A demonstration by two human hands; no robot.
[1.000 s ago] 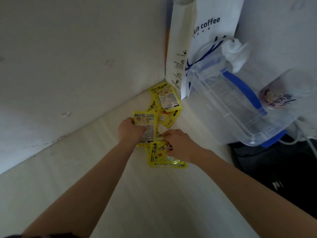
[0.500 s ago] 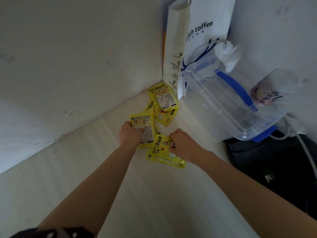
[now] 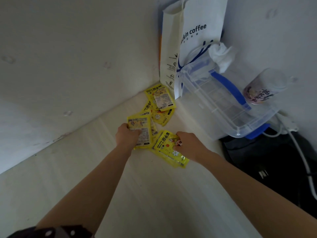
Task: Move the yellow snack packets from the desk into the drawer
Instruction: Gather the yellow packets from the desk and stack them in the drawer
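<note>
Pale wood-grain desk surface, seen from above; both bare forearms are stretched toward its far corner, where two white walls meet.

Nearest item noted: a flat yellow foil snack packet with flower print, pinched at its upper edge by the right hand; at least one more packet lies under it, low on the desktop.

Just beside it, a small stack of yellow packets with white label panels is gripped by the left hand, fingers curled over the stack's lower part.

Farther toward the corner, two or three yellow packets lie loose and overlapping, untouched, close against the foot of the white paper coffee bag.

Along the right edge, a clear plastic lidded box with blue handle is noted.

No drawer is in view. Judged progress: early, gathering stage only; nothing seen stowed, corner packets not yet collected, transfer to drawer outstanding.
</note>
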